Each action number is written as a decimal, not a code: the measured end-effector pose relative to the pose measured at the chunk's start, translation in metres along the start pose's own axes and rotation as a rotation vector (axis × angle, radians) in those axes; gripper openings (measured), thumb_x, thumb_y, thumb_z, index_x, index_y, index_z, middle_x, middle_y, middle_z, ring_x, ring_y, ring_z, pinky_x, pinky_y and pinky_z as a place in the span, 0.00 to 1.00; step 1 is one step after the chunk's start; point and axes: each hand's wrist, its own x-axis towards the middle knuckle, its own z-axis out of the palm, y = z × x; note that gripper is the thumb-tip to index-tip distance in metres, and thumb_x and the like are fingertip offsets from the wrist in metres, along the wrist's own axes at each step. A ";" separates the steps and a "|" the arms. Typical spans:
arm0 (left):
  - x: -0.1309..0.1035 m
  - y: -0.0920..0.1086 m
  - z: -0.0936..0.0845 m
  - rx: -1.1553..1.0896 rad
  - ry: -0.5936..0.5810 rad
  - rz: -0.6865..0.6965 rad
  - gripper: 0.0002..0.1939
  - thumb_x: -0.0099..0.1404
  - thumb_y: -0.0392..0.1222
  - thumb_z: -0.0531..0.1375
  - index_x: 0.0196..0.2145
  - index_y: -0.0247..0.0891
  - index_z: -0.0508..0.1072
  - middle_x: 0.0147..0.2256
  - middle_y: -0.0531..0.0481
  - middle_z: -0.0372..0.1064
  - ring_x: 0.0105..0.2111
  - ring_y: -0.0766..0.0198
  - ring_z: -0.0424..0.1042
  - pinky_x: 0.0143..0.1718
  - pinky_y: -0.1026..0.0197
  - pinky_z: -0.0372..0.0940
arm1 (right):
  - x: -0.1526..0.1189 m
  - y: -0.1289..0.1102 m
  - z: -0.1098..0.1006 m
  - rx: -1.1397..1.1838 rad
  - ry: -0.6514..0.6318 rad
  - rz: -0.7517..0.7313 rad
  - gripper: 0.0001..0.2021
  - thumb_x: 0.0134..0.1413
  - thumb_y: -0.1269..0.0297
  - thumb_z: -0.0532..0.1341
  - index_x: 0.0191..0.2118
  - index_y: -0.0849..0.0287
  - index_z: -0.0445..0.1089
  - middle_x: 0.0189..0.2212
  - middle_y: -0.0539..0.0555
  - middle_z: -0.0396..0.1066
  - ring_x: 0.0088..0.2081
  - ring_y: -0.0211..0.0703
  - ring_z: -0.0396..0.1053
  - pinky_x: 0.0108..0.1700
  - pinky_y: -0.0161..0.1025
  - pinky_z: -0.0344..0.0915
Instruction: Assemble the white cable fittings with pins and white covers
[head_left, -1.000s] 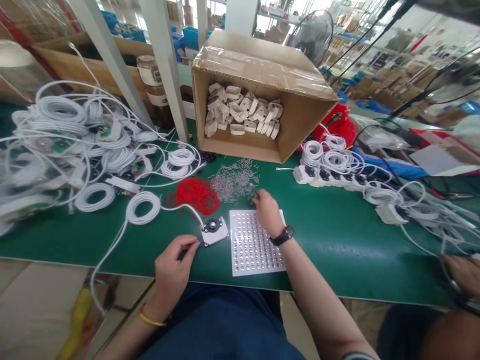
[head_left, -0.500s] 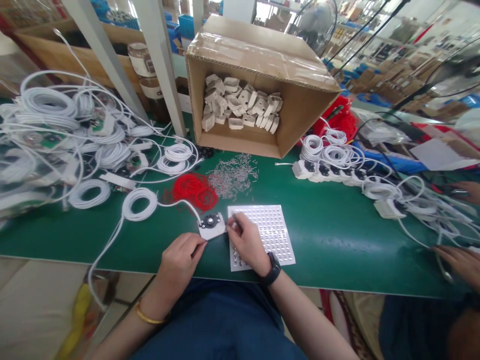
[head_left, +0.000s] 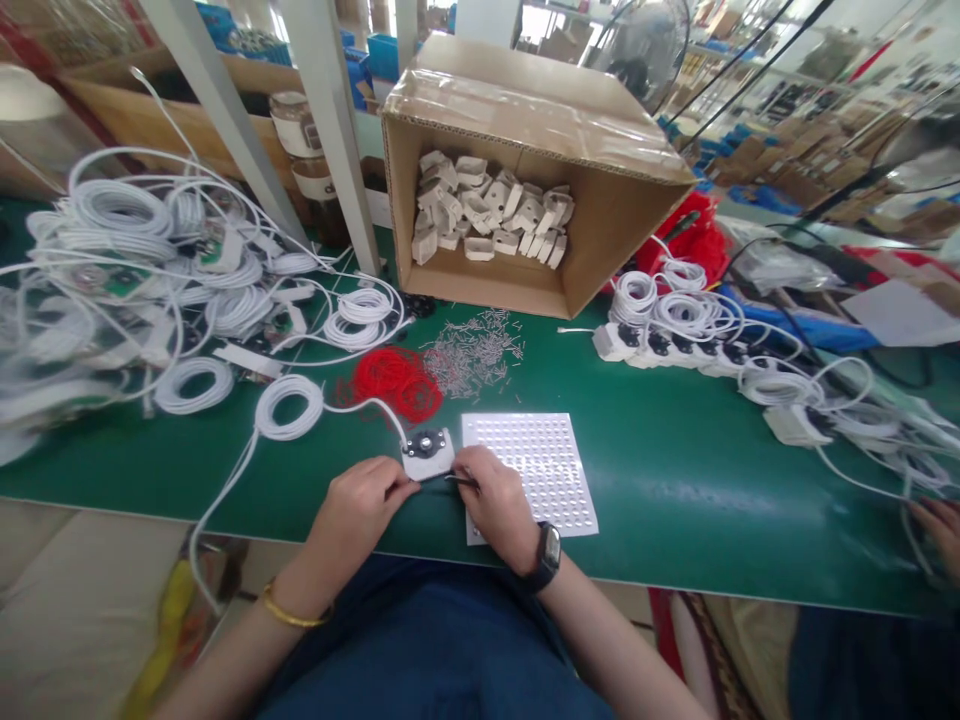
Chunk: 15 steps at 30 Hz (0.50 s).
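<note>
Both hands are pinching a thin dark tool (head_left: 442,479) lying left-right at lower centre; left hand (head_left: 358,507) and right hand (head_left: 496,503) are hiding its ends; its tip is hard to make out beside the white socket module (head_left: 427,452).

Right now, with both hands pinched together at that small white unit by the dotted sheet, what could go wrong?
1. The left hand and right hand hold a thin dark piece between them; it looks easy to drop near the table edge.
2. The white unit trails a cable to a coil; a tug might drag it.
3. The right wrist lies over the dotted sheet and could shift it.
</note>
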 end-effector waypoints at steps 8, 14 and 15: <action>0.000 0.000 0.007 -0.250 -0.014 -0.258 0.14 0.53 0.45 0.66 0.24 0.38 0.63 0.21 0.57 0.63 0.23 0.67 0.65 0.27 0.65 0.60 | -0.013 0.002 0.006 0.087 0.129 -0.010 0.14 0.52 0.79 0.52 0.37 0.59 0.71 0.36 0.56 0.73 0.39 0.42 0.71 0.43 0.39 0.70; -0.003 -0.061 -0.056 0.125 0.540 -0.663 0.26 0.59 0.57 0.53 0.47 0.34 0.62 0.40 0.40 0.65 0.30 0.58 0.69 0.32 0.55 0.66 | 0.001 -0.012 -0.016 -0.063 -0.119 0.048 0.30 0.52 0.70 0.59 0.60 0.56 0.53 0.58 0.59 0.58 0.55 0.50 0.62 0.48 0.45 0.68; -0.001 -0.075 -0.069 0.247 0.482 -0.695 0.27 0.59 0.59 0.52 0.46 0.33 0.64 0.43 0.36 0.64 0.35 0.53 0.69 0.35 0.51 0.66 | 0.010 -0.015 -0.020 -0.100 -0.205 0.047 0.34 0.51 0.70 0.59 0.63 0.55 0.47 0.60 0.59 0.54 0.56 0.52 0.61 0.48 0.46 0.68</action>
